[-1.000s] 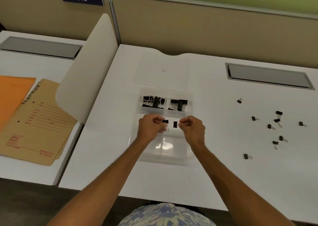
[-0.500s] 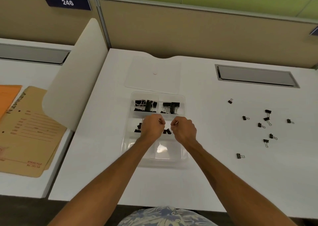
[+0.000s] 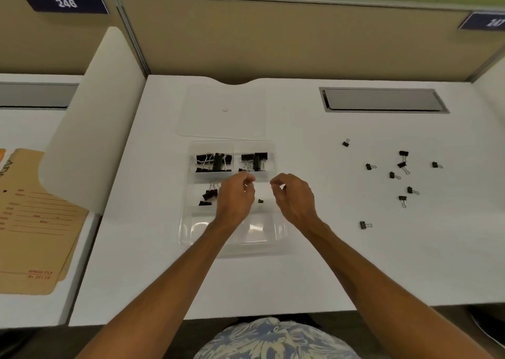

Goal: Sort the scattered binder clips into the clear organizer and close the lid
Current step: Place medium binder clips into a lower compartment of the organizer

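The clear organizer (image 3: 188, 238) sits in the middle of the white desk, and its lid (image 3: 224, 113) lies flat just behind it. Black binder clips fill the back left compartment (image 3: 213, 162) and the back right one (image 3: 254, 160). A few more lie in the middle left compartment (image 3: 209, 194). One small clip (image 3: 260, 201) rests in the middle right compartment, between my hands. My left hand (image 3: 236, 197) and my right hand (image 3: 296, 199) hover over the organizer's middle row with loosely curled fingers and nothing visible in them. Several small clips (image 3: 401, 167) lie scattered to the right.
A curved white divider panel (image 3: 95, 113) stands at the desk's left edge, with a tan folder (image 3: 35, 222) on the neighbouring desk. A grey cable hatch (image 3: 382, 100) is set into the back right. Partition walls close off the back.
Both hands held small clips over the middle row a second ago. They have let go and drawn slightly apart, and one small clip now lies in the middle right compartment.
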Demonstrator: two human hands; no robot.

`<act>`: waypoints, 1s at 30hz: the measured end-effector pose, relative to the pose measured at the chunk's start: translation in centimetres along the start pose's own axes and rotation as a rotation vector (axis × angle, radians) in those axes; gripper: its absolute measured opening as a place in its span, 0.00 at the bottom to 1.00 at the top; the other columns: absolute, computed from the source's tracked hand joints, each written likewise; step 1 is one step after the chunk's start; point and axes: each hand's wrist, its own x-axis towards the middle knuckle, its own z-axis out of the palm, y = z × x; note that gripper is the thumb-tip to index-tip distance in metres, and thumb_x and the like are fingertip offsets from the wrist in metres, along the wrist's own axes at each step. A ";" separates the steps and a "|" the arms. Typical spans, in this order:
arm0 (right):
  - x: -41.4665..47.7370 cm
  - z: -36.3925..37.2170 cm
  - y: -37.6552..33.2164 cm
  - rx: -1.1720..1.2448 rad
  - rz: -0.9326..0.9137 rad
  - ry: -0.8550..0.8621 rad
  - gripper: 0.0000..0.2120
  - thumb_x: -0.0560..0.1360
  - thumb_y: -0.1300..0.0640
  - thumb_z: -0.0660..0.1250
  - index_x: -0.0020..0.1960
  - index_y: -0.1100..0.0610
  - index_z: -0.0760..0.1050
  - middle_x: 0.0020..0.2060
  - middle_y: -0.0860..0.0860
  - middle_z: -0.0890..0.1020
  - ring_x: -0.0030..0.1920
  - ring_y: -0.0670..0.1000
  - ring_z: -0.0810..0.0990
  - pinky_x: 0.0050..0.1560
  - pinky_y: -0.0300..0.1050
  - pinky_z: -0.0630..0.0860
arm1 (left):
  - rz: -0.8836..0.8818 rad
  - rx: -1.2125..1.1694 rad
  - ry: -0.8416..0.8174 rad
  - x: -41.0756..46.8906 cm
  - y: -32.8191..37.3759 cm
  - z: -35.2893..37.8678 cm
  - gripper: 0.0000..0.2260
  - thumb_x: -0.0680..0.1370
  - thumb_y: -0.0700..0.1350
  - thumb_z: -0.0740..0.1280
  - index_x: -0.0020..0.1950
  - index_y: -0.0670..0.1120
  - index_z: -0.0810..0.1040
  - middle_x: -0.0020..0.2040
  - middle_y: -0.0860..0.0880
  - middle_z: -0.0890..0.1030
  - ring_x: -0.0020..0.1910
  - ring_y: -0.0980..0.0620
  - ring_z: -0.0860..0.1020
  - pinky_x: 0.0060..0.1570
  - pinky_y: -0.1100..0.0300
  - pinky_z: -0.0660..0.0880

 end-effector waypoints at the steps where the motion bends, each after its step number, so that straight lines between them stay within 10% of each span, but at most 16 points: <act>1: -0.3 -0.6 0.5 0.016 0.007 0.023 0.08 0.80 0.56 0.63 0.55 0.54 0.80 0.50 0.48 0.83 0.43 0.47 0.79 0.42 0.39 0.70 | 0.029 -0.007 0.010 -0.2 0.6 0.5 0.08 0.78 0.38 0.65 0.55 0.45 0.81 0.50 0.51 0.83 0.47 0.56 0.79 0.51 0.59 0.79; 30: -12.8 -23.3 27.0 0.030 0.091 0.165 0.09 0.79 0.57 0.65 0.58 0.53 0.78 0.54 0.49 0.79 0.43 0.47 0.78 0.46 0.41 0.74 | 0.194 0.009 -0.141 -13.7 21.5 22.7 0.09 0.79 0.42 0.66 0.58 0.50 0.79 0.59 0.52 0.79 0.53 0.56 0.77 0.53 0.62 0.74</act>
